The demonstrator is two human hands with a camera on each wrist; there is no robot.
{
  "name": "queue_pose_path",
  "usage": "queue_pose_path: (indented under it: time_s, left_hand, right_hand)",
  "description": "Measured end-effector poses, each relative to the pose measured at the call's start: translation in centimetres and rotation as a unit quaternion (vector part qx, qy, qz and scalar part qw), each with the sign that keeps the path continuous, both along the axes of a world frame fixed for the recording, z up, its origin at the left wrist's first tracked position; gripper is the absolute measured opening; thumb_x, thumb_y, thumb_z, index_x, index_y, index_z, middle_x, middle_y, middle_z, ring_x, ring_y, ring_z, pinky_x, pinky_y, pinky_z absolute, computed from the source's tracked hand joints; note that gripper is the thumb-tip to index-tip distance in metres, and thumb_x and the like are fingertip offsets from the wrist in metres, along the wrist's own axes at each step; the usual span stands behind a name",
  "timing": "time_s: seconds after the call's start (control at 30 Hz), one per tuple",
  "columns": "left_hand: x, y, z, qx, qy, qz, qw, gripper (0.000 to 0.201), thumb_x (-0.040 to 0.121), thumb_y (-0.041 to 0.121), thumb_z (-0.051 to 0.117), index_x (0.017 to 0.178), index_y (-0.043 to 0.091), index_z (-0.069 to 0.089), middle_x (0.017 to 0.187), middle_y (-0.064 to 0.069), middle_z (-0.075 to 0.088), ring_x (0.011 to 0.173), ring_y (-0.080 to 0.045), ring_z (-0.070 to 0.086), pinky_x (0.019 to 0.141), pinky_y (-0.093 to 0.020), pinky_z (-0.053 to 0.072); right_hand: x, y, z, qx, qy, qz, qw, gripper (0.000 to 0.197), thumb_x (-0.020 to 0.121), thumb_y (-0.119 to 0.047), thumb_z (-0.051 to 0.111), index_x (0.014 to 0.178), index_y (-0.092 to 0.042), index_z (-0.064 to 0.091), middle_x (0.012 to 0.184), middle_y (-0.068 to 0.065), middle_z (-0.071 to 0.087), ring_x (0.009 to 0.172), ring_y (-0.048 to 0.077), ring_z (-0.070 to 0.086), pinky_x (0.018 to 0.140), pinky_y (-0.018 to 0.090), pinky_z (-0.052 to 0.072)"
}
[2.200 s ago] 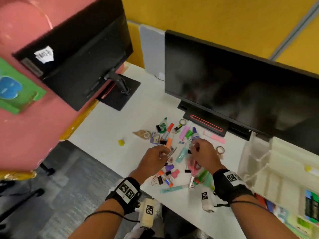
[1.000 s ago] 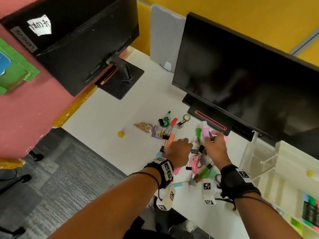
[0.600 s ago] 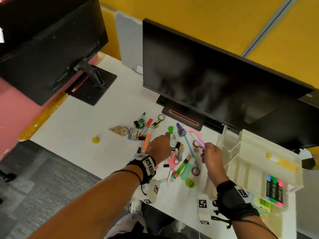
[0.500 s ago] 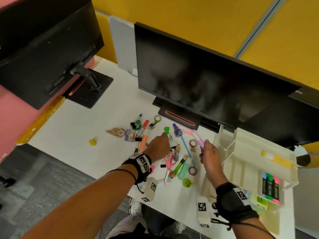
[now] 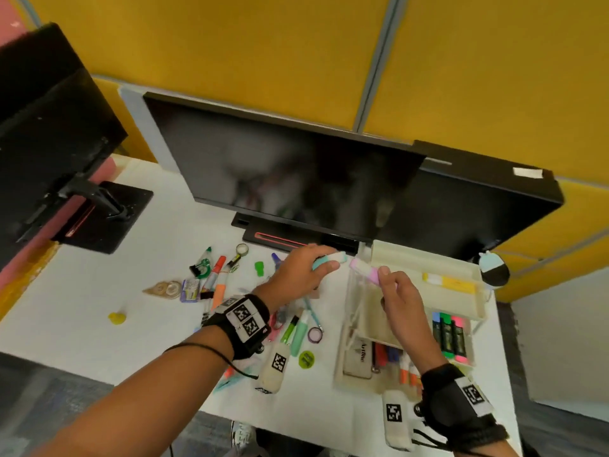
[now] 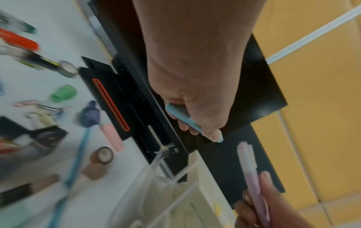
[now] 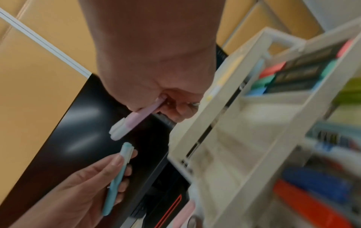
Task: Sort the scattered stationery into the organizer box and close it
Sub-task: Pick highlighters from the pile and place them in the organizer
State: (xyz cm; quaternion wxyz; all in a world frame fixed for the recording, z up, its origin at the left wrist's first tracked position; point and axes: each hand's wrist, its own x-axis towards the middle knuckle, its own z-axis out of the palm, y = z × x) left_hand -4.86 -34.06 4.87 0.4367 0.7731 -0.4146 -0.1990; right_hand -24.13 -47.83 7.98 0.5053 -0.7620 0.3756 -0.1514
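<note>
Setting: white desk (image 5: 138, 291) under a yellow partition, dark monitor (image 5: 296, 179) across the middle of the head frame.
Organizer box: organizer box (image 5: 474, 288) stands open at lower right of the frame, raised top tray toward the monitor, lower compartments already holding markers.
Scatter: loose stationery (image 5: 217, 282) lies left of centre, behind and below the left wrist.
Left hand: left hand (image 5: 296, 275) grips a blue highlighter (image 5: 329, 258), fingers curled round the barrel, cap end pointing right toward the box.
Right hand: right hand (image 5: 400, 298) pinches a purple highlighter (image 5: 362, 268) at its rear, pale cap pointing left, held over the box's left edge.
Key relation: both pens lie roughly left-right, tips almost meeting, just apart; box sits directly under and right of the right hand, so that hand is nearer.
Judgement: purple pen likely drops first; blue must cross over the box wall.
Unclear: target compartment cannot be told.
</note>
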Motion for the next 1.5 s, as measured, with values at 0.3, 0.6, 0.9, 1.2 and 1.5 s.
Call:
queue_pose_path:
  time_s: [0.3, 0.6, 0.9, 1.2, 1.5]
  left_hand:
    - [-4.8, -9.5, 1.9, 0.008, -0.114, -0.076, 0.991, 0.027, 0.094, 0.021, 0.068, 0.121, 0.025, 0.070, 0.111, 0.012, 0.064, 0.103, -0.007, 0.059, 0.095, -0.023, 0.045]
    - [-9.1, -14.8, 0.4, 0.114, -0.258, -0.106, 0.954, 0.031, 0.094, 0.021, 0.057, 0.122, 0.024, 0.071, 0.107, 0.002, 0.059, 0.103, -0.020, 0.055, 0.084, -0.033, 0.047]
    - [-10.2, -15.1, 0.0, 0.141, -0.218, -0.079, 0.962, 0.033, 0.096, 0.033, 0.066, 0.127, 0.023, 0.069, 0.116, 0.003, 0.058, 0.101, -0.015, 0.056, 0.080, -0.024, 0.040]
    - [-10.0, -15.4, 0.2, 0.137, -0.193, -0.060, 0.970, 0.030, 0.098, 0.016, 0.060, 0.127, 0.018, 0.069, 0.119, -0.001, 0.058, 0.103, -0.020, 0.061, 0.089, -0.033, 0.055]
    - [-9.3, -12.0, 0.2, 0.074, -0.132, -0.081, 0.985, 0.036, 0.091, 0.017, 0.064, 0.126, 0.024, 0.066, 0.123, 0.009, 0.055, 0.108, -0.013, 0.058, 0.092, -0.026, 0.049]
  right_hand:
    - [-9.2, -12.6, -1.4, -0.144, 0.159, -0.045, 0.976, 0.045, 0.102, -0.061, 0.043, 0.091, -0.018, 0.050, 0.074, 0.002, 0.062, 0.072, 0.024, 0.060, 0.056, 0.033, 0.036]
    - [-10.1, -16.6, -2.1, -0.231, 0.279, -0.025, 0.932, 0.044, 0.092, -0.071, 0.056, 0.088, -0.026, 0.056, 0.081, -0.005, 0.063, 0.075, 0.019, 0.062, 0.063, 0.034, 0.044]
    - [-9.9, -15.0, -3.6, -0.268, 0.222, -0.067, 0.935, 0.056, 0.085, -0.065, 0.071, 0.117, -0.021, 0.058, 0.119, -0.001, 0.048, 0.089, 0.021, 0.060, 0.069, 0.033, 0.049]
    - [-9.5, -14.2, -3.6, -0.250, 0.191, -0.112, 0.943, 0.060, 0.084, -0.061, 0.075, 0.121, -0.019, 0.055, 0.121, 0.003, 0.047, 0.098, 0.023, 0.059, 0.074, 0.038, 0.056]
    - [-7.0, -9.5, -1.5, -0.260, 0.106, -0.049, 0.959, 0.043, 0.093, -0.034, 0.074, 0.128, -0.018, 0.054, 0.131, 0.005, 0.045, 0.110, 0.022, 0.056, 0.089, 0.030, 0.050]
